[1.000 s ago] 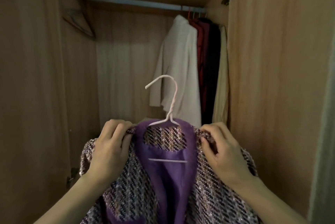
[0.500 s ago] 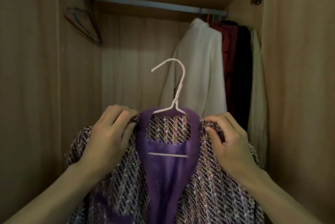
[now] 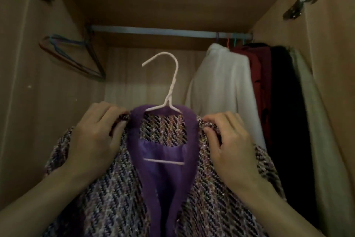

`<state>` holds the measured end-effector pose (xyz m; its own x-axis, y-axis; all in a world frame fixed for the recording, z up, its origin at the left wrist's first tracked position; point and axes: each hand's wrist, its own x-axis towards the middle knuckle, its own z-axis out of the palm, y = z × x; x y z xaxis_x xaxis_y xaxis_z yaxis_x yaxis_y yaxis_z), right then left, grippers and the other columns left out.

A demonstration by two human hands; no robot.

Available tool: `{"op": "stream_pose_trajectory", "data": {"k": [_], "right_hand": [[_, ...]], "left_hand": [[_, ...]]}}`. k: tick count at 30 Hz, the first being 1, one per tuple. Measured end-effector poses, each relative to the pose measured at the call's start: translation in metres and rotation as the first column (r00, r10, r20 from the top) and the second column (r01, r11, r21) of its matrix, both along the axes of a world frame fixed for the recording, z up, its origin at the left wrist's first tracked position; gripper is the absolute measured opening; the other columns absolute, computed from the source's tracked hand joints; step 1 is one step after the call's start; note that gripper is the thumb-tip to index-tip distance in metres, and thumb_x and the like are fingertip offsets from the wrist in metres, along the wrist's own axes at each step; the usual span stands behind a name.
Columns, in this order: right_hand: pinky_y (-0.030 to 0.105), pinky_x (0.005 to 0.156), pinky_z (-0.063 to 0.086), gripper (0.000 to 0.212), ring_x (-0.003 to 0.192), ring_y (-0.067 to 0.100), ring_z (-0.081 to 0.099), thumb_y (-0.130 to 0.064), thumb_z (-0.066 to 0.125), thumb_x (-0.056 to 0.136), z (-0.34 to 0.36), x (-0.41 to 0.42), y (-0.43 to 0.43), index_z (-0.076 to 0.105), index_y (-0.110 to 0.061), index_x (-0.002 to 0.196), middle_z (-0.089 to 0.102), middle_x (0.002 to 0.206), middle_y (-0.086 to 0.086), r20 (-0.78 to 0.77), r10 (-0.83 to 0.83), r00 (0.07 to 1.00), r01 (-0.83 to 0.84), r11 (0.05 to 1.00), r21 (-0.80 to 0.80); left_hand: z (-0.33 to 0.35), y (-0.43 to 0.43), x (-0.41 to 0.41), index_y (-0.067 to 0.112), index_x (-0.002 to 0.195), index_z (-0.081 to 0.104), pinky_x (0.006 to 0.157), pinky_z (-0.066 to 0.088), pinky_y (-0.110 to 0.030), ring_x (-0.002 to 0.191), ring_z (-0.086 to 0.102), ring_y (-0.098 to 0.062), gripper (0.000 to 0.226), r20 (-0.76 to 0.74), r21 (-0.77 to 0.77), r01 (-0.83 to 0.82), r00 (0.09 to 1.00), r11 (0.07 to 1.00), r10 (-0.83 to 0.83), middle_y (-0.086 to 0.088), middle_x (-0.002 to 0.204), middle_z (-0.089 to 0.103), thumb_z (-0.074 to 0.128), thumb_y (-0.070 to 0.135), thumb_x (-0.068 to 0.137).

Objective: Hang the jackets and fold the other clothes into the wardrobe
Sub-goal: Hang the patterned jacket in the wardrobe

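The open wardrobe (image 3: pixel 326 102) frames the scene, its rail (image 3: pixel 153 32) free at centre, hung garments (image 3: pixel 221 83) crowded rightward. We hold the tweed jacket (image 3: pixel 115 198) below the rail, left hand (image 3: pixel 94 136) and right hand (image 3: pixel 230 140) each gripping a shoulder so it sits squared on the white hanger (image 3: pixel 168 102), whose hook rises free, ready to catch the rail.

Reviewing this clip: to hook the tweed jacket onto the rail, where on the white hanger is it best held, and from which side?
Judging by its pose, the twisted neck of the white hanger, bare above the jacket collar, pinched from the right: the hook opens leftward. The left hand and right hand grip the shoulders.
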<state>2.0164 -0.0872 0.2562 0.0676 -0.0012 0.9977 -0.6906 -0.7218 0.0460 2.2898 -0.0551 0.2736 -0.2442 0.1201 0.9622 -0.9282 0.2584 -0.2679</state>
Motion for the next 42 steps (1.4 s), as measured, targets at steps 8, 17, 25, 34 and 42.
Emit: {"op": "stream_pose_trajectory", "data": {"k": [8, 17, 25, 34, 42], "right_hand": [[0.033, 0.077, 0.04, 0.012, 0.092, 0.023, 0.053, -0.009, 0.063, 0.089, 0.059, 0.021, -0.063, 0.062, -0.013, 0.1, 0.06, 0.096, 0.004, -0.015, -0.097, 0.995, 0.096, 0.993, -0.072], [0.03, 0.074, 0.042, 0.013, 0.089, 0.014, 0.049, -0.012, 0.062, 0.091, 0.124, 0.056, -0.12, 0.057, -0.019, 0.101, 0.057, 0.096, -0.001, -0.006, -0.24, 0.971, 0.233, 0.949, -0.214], [0.039, 0.071, 0.045, 0.011, 0.087, 0.019, 0.047, -0.009, 0.061, 0.09, 0.156, 0.067, -0.176, 0.058, -0.013, 0.1, 0.054, 0.094, 0.004, 0.025, -0.347, 0.938, 0.338, 0.893, -0.297], [0.032, 0.071, 0.041, 0.01, 0.088, 0.017, 0.045, -0.009, 0.064, 0.087, 0.2, 0.041, -0.226, 0.063, -0.012, 0.096, 0.054, 0.094, 0.004, 0.102, -0.377, 0.921, 0.385, 0.836, -0.39], [0.034, 0.066, 0.04, 0.008, 0.082, 0.017, 0.042, -0.009, 0.064, 0.087, 0.248, 0.004, -0.265, 0.059, -0.014, 0.088, 0.05, 0.087, 0.0, 0.176, -0.397, 0.901, 0.434, 0.821, -0.371]], "left_hand": [[0.054, -0.079, 0.02, 0.003, 0.1, 0.063, 0.077, 0.044, -0.043, 0.089, 0.053, -0.034, 0.015, -0.017, -0.047, 0.019, 1.0, 0.999, -0.02, -0.012, 0.095, 0.058, 0.058, 0.012, 0.088], [0.12, -0.164, 0.055, 0.01, 0.102, 0.061, 0.075, 0.046, -0.049, 0.089, 0.054, -0.033, 0.015, 0.014, -0.157, 0.112, 0.994, 0.981, -0.111, -0.01, 0.098, 0.059, 0.057, 0.016, 0.089], [0.157, -0.233, 0.058, 0.01, 0.099, 0.06, 0.073, 0.045, -0.046, 0.087, 0.053, -0.031, 0.013, 0.046, -0.214, 0.193, 0.981, 0.958, -0.187, -0.009, 0.096, 0.058, 0.058, 0.012, 0.086], [0.204, -0.294, 0.031, 0.013, 0.1, 0.058, 0.071, 0.047, -0.048, 0.088, 0.053, -0.028, 0.019, 0.105, -0.236, 0.226, 0.973, 0.945, -0.207, -0.006, 0.097, 0.056, 0.065, 0.003, 0.085], [0.27, -0.341, -0.012, 0.013, 0.101, 0.06, 0.069, 0.048, -0.048, 0.088, 0.055, -0.031, 0.025, 0.146, -0.252, 0.208, 0.974, 0.945, -0.175, -0.007, 0.097, 0.058, 0.07, 0.003, 0.08]]}}
